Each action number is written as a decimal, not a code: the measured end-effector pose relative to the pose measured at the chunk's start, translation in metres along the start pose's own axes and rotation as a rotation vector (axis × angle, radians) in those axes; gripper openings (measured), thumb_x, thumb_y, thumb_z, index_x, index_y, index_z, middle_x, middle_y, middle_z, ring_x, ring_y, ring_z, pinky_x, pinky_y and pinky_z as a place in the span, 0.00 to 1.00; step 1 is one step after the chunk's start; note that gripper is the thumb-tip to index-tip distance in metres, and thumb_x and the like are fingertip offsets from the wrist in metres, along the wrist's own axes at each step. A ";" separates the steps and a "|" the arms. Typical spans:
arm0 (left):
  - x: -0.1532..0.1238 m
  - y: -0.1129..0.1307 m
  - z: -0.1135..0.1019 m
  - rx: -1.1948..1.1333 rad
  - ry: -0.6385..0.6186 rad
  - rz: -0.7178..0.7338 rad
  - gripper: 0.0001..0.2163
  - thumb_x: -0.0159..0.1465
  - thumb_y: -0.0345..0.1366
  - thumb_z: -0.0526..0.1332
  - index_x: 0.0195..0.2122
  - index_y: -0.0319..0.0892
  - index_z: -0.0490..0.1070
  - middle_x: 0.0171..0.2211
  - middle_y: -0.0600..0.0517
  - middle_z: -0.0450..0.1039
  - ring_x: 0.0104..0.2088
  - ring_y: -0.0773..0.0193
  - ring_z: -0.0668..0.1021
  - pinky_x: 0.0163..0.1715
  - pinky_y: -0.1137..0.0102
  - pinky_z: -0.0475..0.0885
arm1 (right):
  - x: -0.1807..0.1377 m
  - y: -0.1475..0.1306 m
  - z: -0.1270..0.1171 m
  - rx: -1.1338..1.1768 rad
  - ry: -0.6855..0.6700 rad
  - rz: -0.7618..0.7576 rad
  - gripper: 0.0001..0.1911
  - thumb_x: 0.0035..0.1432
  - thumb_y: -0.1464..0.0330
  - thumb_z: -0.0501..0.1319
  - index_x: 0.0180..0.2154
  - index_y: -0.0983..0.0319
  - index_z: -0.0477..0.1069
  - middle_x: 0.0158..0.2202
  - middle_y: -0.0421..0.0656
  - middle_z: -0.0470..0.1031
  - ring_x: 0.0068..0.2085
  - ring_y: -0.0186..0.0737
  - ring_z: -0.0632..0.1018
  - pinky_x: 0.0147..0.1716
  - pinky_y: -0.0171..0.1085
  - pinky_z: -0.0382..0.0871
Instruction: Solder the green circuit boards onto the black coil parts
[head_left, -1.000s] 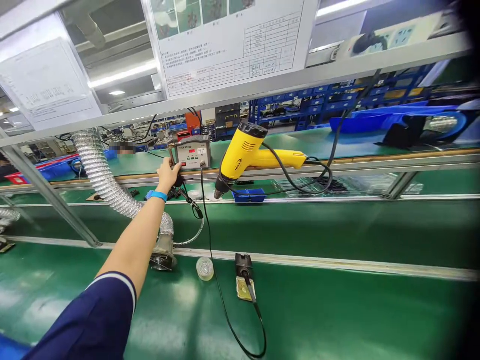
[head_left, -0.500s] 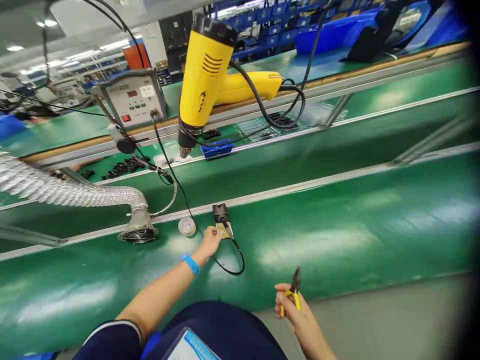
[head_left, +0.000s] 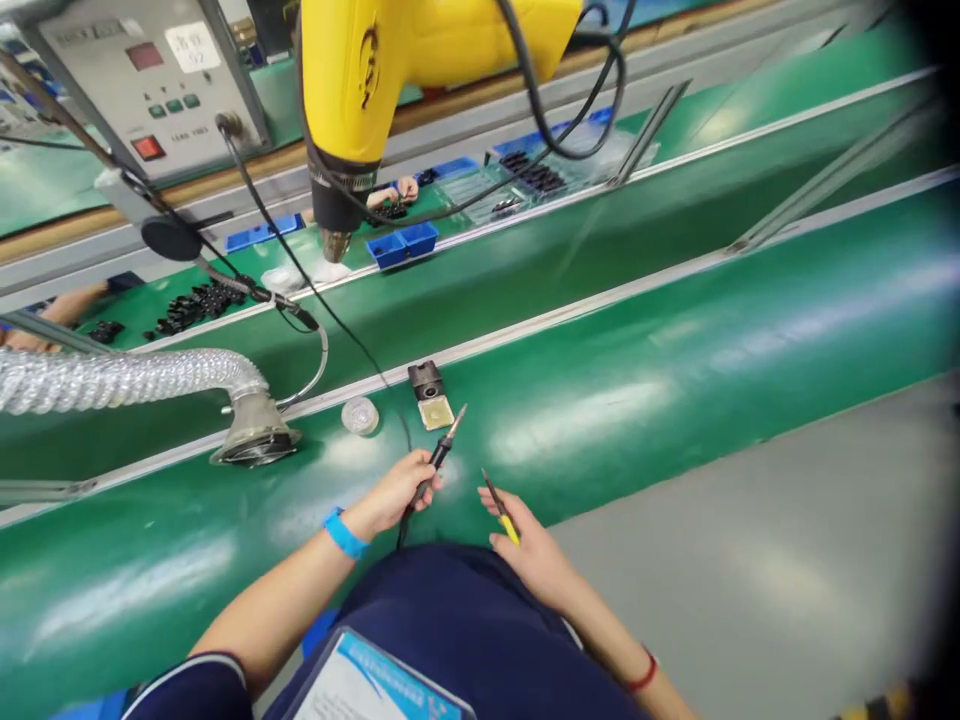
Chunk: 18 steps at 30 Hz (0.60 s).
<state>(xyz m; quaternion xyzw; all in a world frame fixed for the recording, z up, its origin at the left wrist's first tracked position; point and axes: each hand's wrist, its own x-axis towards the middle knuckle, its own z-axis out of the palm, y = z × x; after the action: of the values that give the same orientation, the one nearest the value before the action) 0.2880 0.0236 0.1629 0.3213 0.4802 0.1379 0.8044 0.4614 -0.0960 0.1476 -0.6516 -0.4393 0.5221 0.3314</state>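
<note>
My left hand, with a blue wristband, grips a soldering iron by its black handle, tip pointing up and away toward the small stand with a sponge. My right hand holds yellow-handled pliers, jaws pointing toward the iron. Both hands hover over the near edge of the green belt. A solder spool lies left of the stand.
A yellow heat gun hangs overhead next to a grey soldering station. A ribbed fume hose with a nozzle rests at the left. Blue trays and black parts lie on the far belt, where another person's hands work.
My left hand picked the soldering iron up from its stand and drew it toward me. My right hand brought the pliers up close to it. The view tilted down.
</note>
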 end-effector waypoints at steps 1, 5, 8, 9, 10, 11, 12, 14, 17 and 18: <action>-0.017 0.001 -0.002 0.075 -0.013 0.051 0.05 0.60 0.35 0.58 0.32 0.40 0.62 0.24 0.55 0.67 0.18 0.74 0.66 0.15 0.80 0.55 | 0.005 -0.007 0.003 -0.063 -0.033 -0.052 0.28 0.45 0.68 0.51 0.52 0.61 0.61 0.50 0.47 0.65 0.53 0.44 0.66 0.58 0.48 0.55; -0.059 0.005 -0.008 0.415 0.016 0.302 0.10 0.63 0.42 0.53 0.37 0.41 0.61 0.26 0.56 0.65 0.20 0.74 0.65 0.19 0.79 0.59 | 0.018 -0.039 0.012 -0.231 -0.102 -0.221 0.27 0.48 0.72 0.50 0.53 0.61 0.60 0.50 0.46 0.64 0.54 0.42 0.64 0.58 0.47 0.55; -0.074 -0.001 -0.012 0.497 0.112 0.371 0.10 0.64 0.41 0.51 0.41 0.41 0.62 0.27 0.56 0.64 0.23 0.73 0.66 0.23 0.77 0.62 | 0.017 -0.054 0.018 -0.240 -0.119 -0.264 0.28 0.48 0.73 0.50 0.53 0.60 0.59 0.51 0.46 0.63 0.55 0.41 0.64 0.59 0.45 0.54; -0.077 -0.005 -0.013 0.513 0.131 0.381 0.10 0.64 0.41 0.51 0.42 0.42 0.62 0.27 0.56 0.64 0.24 0.72 0.67 0.24 0.76 0.63 | 0.015 -0.056 0.020 -0.236 -0.122 -0.264 0.28 0.48 0.73 0.49 0.54 0.60 0.59 0.51 0.46 0.63 0.55 0.41 0.63 0.59 0.44 0.54; -0.080 -0.007 -0.014 0.525 0.147 0.391 0.10 0.64 0.41 0.51 0.42 0.42 0.63 0.27 0.56 0.64 0.24 0.71 0.67 0.25 0.76 0.63 | 0.013 -0.056 0.021 -0.236 -0.126 -0.260 0.28 0.48 0.73 0.49 0.54 0.60 0.59 0.52 0.45 0.62 0.56 0.41 0.63 0.59 0.44 0.53; -0.083 -0.010 -0.014 0.537 0.164 0.401 0.10 0.64 0.40 0.51 0.43 0.43 0.63 0.27 0.56 0.64 0.25 0.70 0.67 0.26 0.75 0.63 | 0.012 -0.056 0.022 -0.242 -0.131 -0.257 0.28 0.49 0.73 0.49 0.54 0.59 0.59 0.52 0.45 0.62 0.56 0.40 0.63 0.59 0.44 0.53; -0.086 -0.011 -0.014 0.554 0.183 0.410 0.10 0.64 0.40 0.51 0.43 0.43 0.63 0.28 0.56 0.64 0.26 0.69 0.68 0.27 0.75 0.64 | 0.010 -0.055 0.023 -0.253 -0.139 -0.254 0.28 0.48 0.74 0.49 0.54 0.59 0.59 0.52 0.45 0.62 0.56 0.41 0.63 0.59 0.44 0.53; -0.092 -0.013 -0.014 0.617 0.236 0.433 0.10 0.65 0.40 0.50 0.43 0.43 0.64 0.28 0.55 0.65 0.27 0.68 0.68 0.29 0.73 0.64 | 0.006 -0.053 0.023 -0.278 -0.152 -0.250 0.28 0.48 0.74 0.49 0.54 0.58 0.59 0.52 0.45 0.62 0.56 0.41 0.63 0.59 0.44 0.53; -0.095 -0.016 -0.013 0.793 0.301 0.503 0.09 0.65 0.39 0.51 0.43 0.43 0.65 0.33 0.52 0.69 0.32 0.64 0.71 0.35 0.71 0.65 | 0.002 -0.051 0.024 -0.288 -0.170 -0.253 0.29 0.48 0.75 0.49 0.54 0.57 0.59 0.51 0.44 0.63 0.55 0.40 0.63 0.59 0.44 0.54; -0.096 -0.019 -0.013 0.858 0.310 0.535 0.09 0.65 0.38 0.51 0.43 0.43 0.65 0.35 0.50 0.69 0.35 0.62 0.71 0.37 0.70 0.65 | 0.000 -0.051 0.025 -0.286 -0.175 -0.255 0.29 0.48 0.75 0.49 0.54 0.57 0.59 0.50 0.44 0.63 0.54 0.40 0.63 0.58 0.44 0.54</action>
<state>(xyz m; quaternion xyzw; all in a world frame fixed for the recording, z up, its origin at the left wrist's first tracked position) 0.2273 -0.0364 0.2116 0.7088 0.5083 0.1752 0.4567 0.4258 -0.0762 0.1872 -0.5833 -0.6150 0.4630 0.2593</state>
